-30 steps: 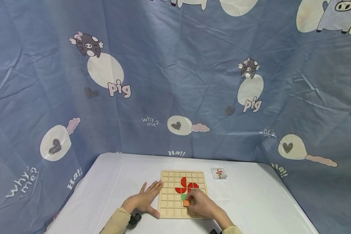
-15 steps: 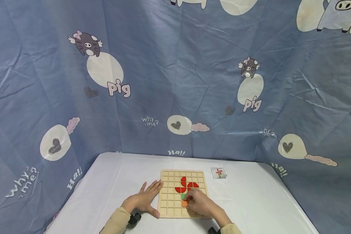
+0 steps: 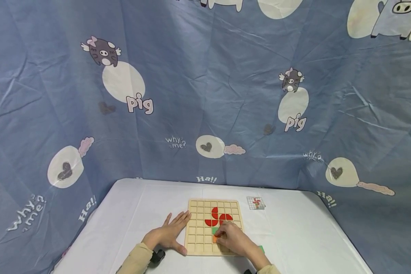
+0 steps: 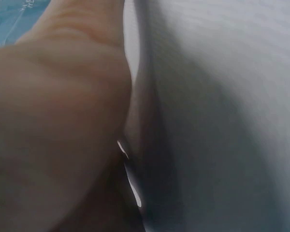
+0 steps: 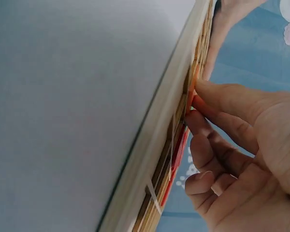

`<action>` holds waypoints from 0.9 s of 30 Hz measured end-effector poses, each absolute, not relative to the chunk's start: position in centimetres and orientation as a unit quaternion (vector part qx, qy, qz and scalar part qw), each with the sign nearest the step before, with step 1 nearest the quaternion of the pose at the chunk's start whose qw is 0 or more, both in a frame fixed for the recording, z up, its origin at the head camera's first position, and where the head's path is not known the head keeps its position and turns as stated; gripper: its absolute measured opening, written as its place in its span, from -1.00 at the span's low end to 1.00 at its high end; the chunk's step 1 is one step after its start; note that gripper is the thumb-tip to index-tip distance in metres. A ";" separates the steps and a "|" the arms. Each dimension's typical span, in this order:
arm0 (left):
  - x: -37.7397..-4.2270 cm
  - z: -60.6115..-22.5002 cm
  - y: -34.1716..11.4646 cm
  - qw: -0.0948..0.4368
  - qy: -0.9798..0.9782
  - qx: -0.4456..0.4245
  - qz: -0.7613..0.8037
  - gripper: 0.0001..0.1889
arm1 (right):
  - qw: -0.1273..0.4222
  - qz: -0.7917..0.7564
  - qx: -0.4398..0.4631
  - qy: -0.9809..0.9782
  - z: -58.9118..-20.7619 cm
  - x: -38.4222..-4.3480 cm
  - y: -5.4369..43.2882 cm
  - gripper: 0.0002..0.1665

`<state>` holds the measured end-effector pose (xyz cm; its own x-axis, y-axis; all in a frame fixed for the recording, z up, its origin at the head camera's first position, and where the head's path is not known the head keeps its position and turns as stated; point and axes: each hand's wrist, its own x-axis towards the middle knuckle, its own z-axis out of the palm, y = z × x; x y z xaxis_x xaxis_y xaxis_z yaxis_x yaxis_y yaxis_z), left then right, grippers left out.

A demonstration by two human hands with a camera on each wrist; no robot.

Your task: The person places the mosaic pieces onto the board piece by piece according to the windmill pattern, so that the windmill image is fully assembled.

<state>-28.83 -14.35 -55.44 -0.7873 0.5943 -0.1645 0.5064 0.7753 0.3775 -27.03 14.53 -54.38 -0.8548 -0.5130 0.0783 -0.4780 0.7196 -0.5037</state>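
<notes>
A wooden grid board (image 3: 196,224) lies on the white table. Several red rounded pieces (image 3: 210,222) sit in its cells, with a green tile (image 3: 214,230) below them. Directly under the green one is an orange square tile (image 3: 215,239), in a cell of the same column. My right hand (image 3: 234,238) pinches that orange tile between thumb and finger; in the right wrist view the thumb meets its orange edge (image 5: 192,92). My left hand (image 3: 169,232) lies flat with fingers spread, touching the board's left edge. The left wrist view is mostly filled by blurred skin.
A small card (image 3: 256,203) with a printed grid pattern lies beyond the board's right corner. Part of another green piece (image 3: 262,249) shows beside my right wrist. A blue patterned cloth (image 3: 178,114) hangs behind the table.
The orange tile, earlier held tilted over the board, now lies in its cell, slightly left of before. My right hand moved a little left with it. The left hand stays put.
</notes>
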 end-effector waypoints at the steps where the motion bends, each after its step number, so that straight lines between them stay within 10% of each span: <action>1: -28.9 -55.5 -14.4 0.138 0.932 0.295 0.158 0.39 | 0.032 -0.262 -0.266 0.927 -54.4 -27.1 14.5 -0.92; 14: -28.8 -55.6 -14.5 0.139 0.930 0.298 0.163 0.39 | -0.077 -0.211 -0.287 0.931 -54.4 -26.7 14.6 -0.74; 27: -28.8 -55.5 -14.2 0.145 0.930 0.286 0.180 0.39 | -0.068 -0.164 -0.318 0.931 -54.6 -26.2 14.6 -0.66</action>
